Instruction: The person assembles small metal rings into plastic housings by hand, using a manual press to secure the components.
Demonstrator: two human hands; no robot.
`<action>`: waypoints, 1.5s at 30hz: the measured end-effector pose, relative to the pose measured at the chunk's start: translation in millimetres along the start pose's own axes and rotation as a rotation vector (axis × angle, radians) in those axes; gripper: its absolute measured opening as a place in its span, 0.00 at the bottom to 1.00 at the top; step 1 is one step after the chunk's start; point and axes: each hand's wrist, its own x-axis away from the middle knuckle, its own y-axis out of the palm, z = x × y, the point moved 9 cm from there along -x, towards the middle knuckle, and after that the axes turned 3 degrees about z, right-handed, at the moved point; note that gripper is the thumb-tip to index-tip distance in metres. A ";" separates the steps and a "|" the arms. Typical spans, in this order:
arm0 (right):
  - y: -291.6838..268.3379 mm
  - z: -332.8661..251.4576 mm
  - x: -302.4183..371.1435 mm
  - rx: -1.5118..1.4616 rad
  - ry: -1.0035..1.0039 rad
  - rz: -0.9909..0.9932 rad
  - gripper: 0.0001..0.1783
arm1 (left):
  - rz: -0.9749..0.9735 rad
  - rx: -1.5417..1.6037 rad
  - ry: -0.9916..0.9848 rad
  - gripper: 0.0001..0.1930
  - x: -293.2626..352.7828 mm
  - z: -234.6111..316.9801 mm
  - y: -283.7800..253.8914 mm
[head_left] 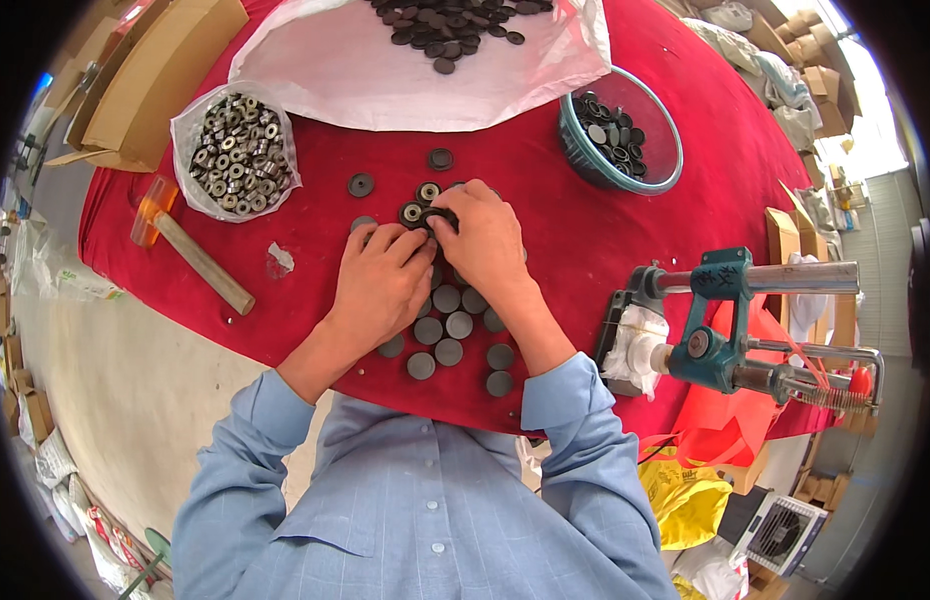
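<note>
Upper garment of the wearer: a light-blue long-sleeved shirt (385,545), woven with a faint, pale grid of thin lines. Front closure: a vertical row of small, round, pale buttons (438,547) along the placket. Chest pocket (330,532): on the wearer's left side, in matching cloth with a slanting edge. Left cuff (275,405) and right cuff (563,395): turned back into broad bands, leaving wrists uncovered. Left hand (380,280) and right hand (480,235): bare.

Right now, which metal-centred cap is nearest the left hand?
The lower-left cap, beside the left hand; the other cap sits farther up.
</note>
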 end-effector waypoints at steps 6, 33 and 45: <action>-38.5 10.4 4.5 -0.146 0.058 0.084 0.13 | -0.039 -0.124 0.068 0.20 4.3 6.4 4.2; -16.2 -28.7 80.4 0.398 -0.208 0.022 0.24 | 0.012 0.013 -0.024 0.22 9.2 1.4 0.6; -20.9 50.2 -5.4 0.251 0.042 -0.045 0.20 | 0.141 0.190 -0.125 0.14 -47.2 -59.1 -17.4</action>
